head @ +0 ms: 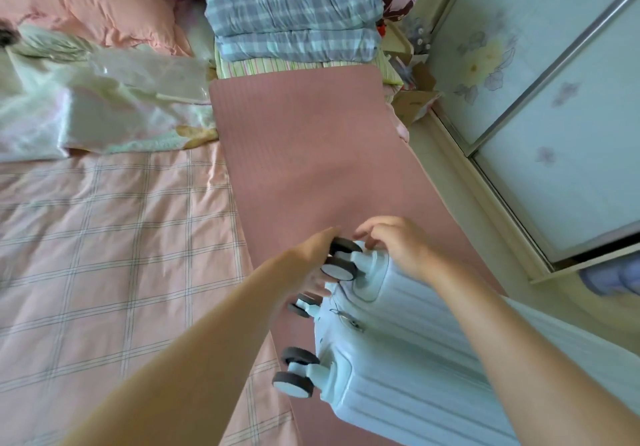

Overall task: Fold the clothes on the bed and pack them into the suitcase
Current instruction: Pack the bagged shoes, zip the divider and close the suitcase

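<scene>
A light blue hard-shell suitcase (408, 369) lies closed on its side over the pink mat (311, 154), its wheeled end pointing up the bed. My left hand (311, 262) grips that end beside the top wheel (341, 267), its fingers partly hidden behind the wheels. My right hand (394, 241) holds the upper corner of the suitcase with curled fingers. Pale green and white crumpled clothes (104, 99) lie at the left on the bed.
The bed has a pink checked sheet (104, 255). Folded grey-blue plaid bedding (294, 23) is stacked at the head of the mat, a pink pillow (86, 5) to its left. A wardrobe with sliding doors (554, 116) stands at the right, cardboard boxes (415, 99) beside it.
</scene>
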The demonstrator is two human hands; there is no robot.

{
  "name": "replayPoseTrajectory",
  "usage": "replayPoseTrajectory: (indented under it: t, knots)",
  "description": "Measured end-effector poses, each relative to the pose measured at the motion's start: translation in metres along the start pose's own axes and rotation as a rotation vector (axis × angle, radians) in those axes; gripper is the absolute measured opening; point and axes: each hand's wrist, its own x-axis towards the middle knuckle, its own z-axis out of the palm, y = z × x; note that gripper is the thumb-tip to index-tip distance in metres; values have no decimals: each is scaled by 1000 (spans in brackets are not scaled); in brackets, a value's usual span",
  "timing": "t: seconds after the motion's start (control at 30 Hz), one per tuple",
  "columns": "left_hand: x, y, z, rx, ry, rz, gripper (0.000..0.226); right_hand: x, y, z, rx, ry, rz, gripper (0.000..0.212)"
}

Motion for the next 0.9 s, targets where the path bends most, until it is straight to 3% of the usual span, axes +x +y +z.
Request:
replayPoseTrajectory:
  t: [0.03,0.1,0.17,0.23,0.3,0.4,0.47,0.53,0.57,0.63,0.67,0.73,0.8,0.9]
  knots:
    - [-9,-5,2,-15,-62,-21,34,-7,5,3,80,4,42,34]
    - [-28,-17,2,35,-142,-39,25,-26,11,11,13,6,97,25]
    - [-44,-29,1,95,-209,-77,25,-47,18,29,-235,-26,134,45]
    - [-59,-44,1,148,-275,-73,24,-66,23,50,-318,-81,142,66]
    - [-64,-66,-3,214,-249,-51,15,-77,35,72,-334,-77,104,66]
    - [-60,-103,-10,298,-223,-142,65,-90,59,96,-445,-23,52,80]
    - [-62,-125,-17,325,-234,-175,72,-94,73,103,-475,-41,28,91]
    - [-59,-138,-31,272,-220,-157,50,-89,84,101,-465,11,3,80]
    - [-59,-139,-36,234,-199,-131,38,-83,88,98,-361,50,-2,65]
    - [-48,-125,-40,274,-71,-90,18,-57,94,93,-163,120,19,25]
    - [-34,-114,-40,358,41,-63,14,-40,95,89,-143,135,23,25]
    - [-3,-87,-39,565,276,17,17,-5,98,83,-215,55,26,31]
    - [27,-60,-34,616,414,130,26,23,99,78,-227,-101,80,28]
    - [63,-34,-21,669,334,140,33,53,111,78,-68,-451,234,30]
